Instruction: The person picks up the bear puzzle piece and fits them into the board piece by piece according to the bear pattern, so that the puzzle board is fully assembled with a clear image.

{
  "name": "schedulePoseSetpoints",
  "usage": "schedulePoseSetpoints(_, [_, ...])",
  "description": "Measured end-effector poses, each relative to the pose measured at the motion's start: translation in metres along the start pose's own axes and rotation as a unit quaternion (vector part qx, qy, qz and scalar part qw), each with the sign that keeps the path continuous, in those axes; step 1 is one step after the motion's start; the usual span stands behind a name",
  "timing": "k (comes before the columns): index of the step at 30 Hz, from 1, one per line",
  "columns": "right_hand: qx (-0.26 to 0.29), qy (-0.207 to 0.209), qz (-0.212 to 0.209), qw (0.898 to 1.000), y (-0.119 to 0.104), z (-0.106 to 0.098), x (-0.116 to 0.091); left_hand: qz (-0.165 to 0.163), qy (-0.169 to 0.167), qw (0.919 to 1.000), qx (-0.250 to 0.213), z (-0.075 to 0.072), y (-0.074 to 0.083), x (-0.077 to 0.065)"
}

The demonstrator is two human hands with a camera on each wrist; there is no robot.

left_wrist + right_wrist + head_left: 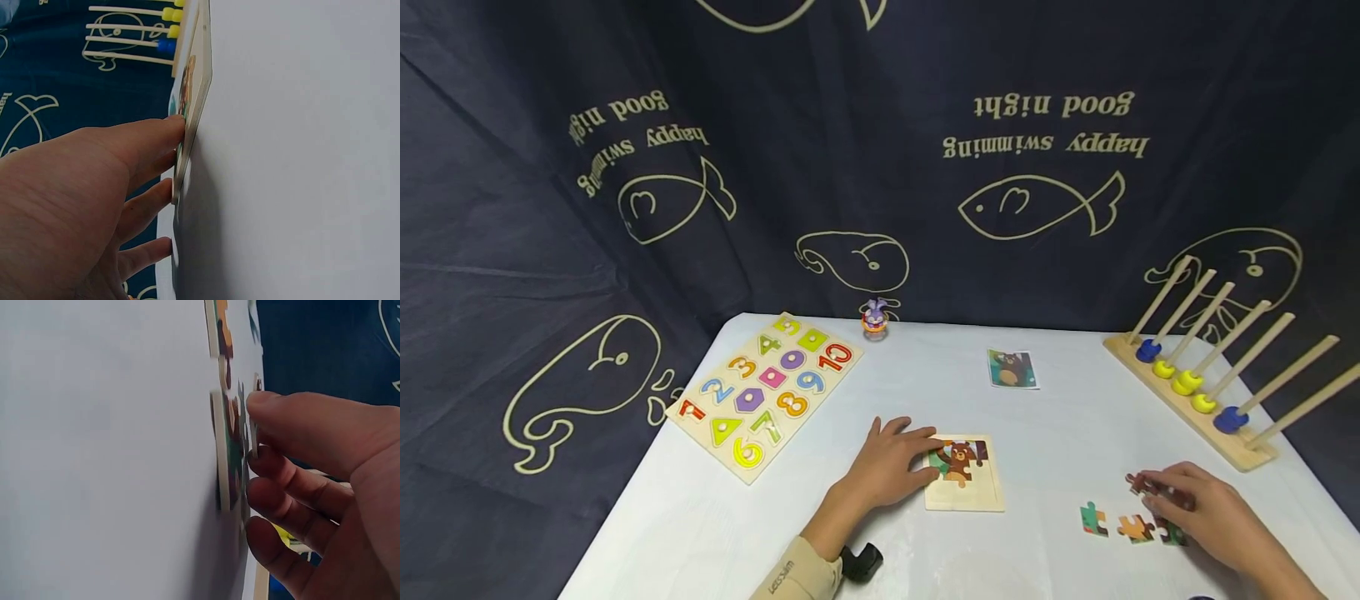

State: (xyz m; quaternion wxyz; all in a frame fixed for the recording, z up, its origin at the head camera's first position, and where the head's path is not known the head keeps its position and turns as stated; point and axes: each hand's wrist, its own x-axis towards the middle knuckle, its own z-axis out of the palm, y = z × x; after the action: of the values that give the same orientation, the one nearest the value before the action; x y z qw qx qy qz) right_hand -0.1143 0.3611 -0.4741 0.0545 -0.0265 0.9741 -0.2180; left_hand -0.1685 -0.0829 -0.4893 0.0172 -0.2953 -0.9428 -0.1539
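Observation:
A wooden tray puzzle [964, 498] lies in the middle of the table with part of a bear picture fitted in its upper area. My left hand [887, 463] rests on its left edge, thumb and index fingertip touching the board and the other fingers spread. To the right, my right hand [1206, 508] pinches a brown puzzle piece [255, 419] between thumb and fingers, just above the table. Under and beside that hand lie a green piece [1093, 519], an orange piece [1137, 528] and a dark green piece [1172, 533], partly covered by the fingers.
A number-and-shape board [735, 427] lies at the left. Behind the tray is a small bear picture card [1012, 369]. A purple figurine [875, 319] stands at the back edge. A pegged bead stand [1195, 408] is at the right, before a dark curtain [865, 150].

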Motion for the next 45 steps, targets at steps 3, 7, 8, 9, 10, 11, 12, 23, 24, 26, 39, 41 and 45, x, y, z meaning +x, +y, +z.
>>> schedulePoseSetpoints(3, [0.008,-0.008,0.008,1.000,-0.006,0.001,0.001,0.002,0.001,1.0000,-0.001,0.001,-0.001,-0.001])
schedulePoseSetpoints(7, [0.011,-0.009,0.011,1.000,-0.015,0.002,0.005,0.003,0.003,1.0000,0.000,0.001,-0.001,-0.001])
schedulePoseSetpoints(8, [0.011,-0.008,0.010,1.000,-0.017,0.002,0.006,0.004,0.004,1.0000,0.000,0.001,-0.001,-0.001])
schedulePoseSetpoints(9, [0.012,-0.005,0.008,1.000,-0.018,0.002,0.006,0.005,0.006,1.0000,-0.001,0.001,-0.001,-0.001])
schedulePoseSetpoints(10, [0.012,-0.005,0.006,1.000,-0.020,0.003,0.007,0.005,0.006,1.0000,-0.001,0.001,0.000,-0.001])
schedulePoseSetpoints(11, [0.013,-0.003,0.004,1.000,-0.021,0.004,0.008,0.005,0.006,1.0000,-0.001,0.000,0.000,-0.001])
schedulePoseSetpoints(12, [0.013,-0.002,0.001,1.000,-0.022,0.004,0.008,0.006,0.007,1.0000,-0.001,0.000,0.000,-0.001])
schedulePoseSetpoints(23, [0.021,0.018,-0.024,0.999,-0.034,0.010,0.013,0.004,0.002,1.0000,-0.001,0.000,0.002,0.002])
schedulePoseSetpoints(24, [0.018,0.018,-0.025,0.999,-0.035,0.010,0.014,0.006,0.003,1.0000,-0.003,0.000,0.003,0.003])
schedulePoseSetpoints(26, [0.017,0.018,-0.032,0.999,-0.038,0.011,0.015,0.006,0.001,1.0000,-0.005,0.001,0.002,0.003])
schedulePoseSetpoints(39, [0.016,0.015,-0.080,0.997,-0.061,0.019,0.023,0.001,0.000,0.9999,-0.010,-0.002,-0.002,0.000])
schedulePoseSetpoints(41, [0.016,0.018,-0.087,0.996,-0.063,0.019,0.023,0.002,-0.001,1.0000,-0.008,-0.002,-0.002,0.000])
schedulePoseSetpoints(45, [0.019,0.017,-0.093,0.995,-0.068,0.021,0.024,0.001,-0.006,1.0000,-0.007,-0.003,-0.001,0.001])
